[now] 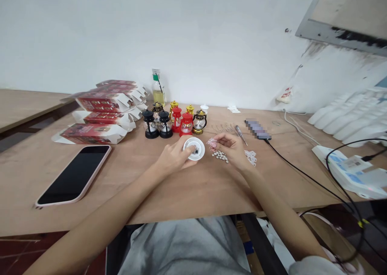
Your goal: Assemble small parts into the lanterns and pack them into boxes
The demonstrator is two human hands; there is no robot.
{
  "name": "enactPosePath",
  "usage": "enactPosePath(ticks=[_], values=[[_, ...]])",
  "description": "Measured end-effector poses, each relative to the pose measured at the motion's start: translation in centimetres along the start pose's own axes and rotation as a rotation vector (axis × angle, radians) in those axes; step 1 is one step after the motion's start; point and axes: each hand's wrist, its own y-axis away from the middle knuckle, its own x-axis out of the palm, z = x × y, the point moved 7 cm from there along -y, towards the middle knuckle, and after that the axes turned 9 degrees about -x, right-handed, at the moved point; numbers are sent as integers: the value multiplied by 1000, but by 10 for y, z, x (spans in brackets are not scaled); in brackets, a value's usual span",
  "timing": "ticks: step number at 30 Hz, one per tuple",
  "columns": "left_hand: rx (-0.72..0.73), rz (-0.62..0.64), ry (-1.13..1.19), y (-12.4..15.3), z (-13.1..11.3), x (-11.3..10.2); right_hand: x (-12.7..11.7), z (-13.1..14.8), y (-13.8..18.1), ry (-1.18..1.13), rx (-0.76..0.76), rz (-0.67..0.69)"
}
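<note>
My left hand (175, 156) is closed round a white round lantern (199, 155), its open underside turned up towards me. The thumb presses into the hollow, where small dark and metallic parts show. My right hand (228, 147) hovers just to the right of it, thumb and fingertips pinched together; what they hold, if anything, is too small to make out. Below that hand lie several button cells (220, 156) on the table. Small white pieces (250, 157) are partly hidden behind the right wrist.
Several small lanterns (165, 126) in black, red, gold and white stand behind my hands. Red boxes (96, 134) and a phone (75, 175) lie left. A screwdriver (241, 135), a cabled phone (258, 129), a power strip (347, 170) and white pieces (344, 116) are right. A bottle (158, 90) stands behind.
</note>
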Motion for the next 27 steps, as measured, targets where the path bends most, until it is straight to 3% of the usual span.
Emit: enactPosePath(ticks=[8, 12, 16, 23, 27], values=[[-112, 82, 29, -3, -2, 2, 8, 14, 5, 70, -162, -41], [-194, 117, 121, 0, 3, 7, 13, 15, 6, 62, -157, -22], [-254, 131, 189, 1, 7, 11, 10, 10, 7, 33, -104, -93], [-150, 102, 183, -3, -3, 7, 21, 14, 9, 148, -166, 26], [-90, 37, 192, -6, -7, 0, 25, 21, 13, 225, -280, -19]])
